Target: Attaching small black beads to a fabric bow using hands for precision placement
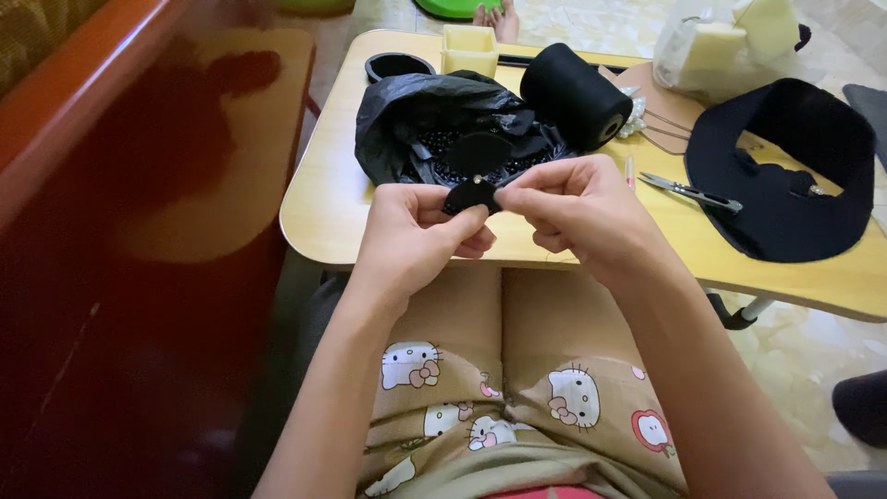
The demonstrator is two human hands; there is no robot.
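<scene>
Patterned trousers [517, 388] are being overlooked while a small black fabric piece [469, 195] is being pinched by both hands [416, 231] [568, 208] above the surface [323, 203], where a loosened pinch could drop it.

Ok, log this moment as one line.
left hand: holds black felt piece | right hand: pinches its edge | behind: black bag
</scene>
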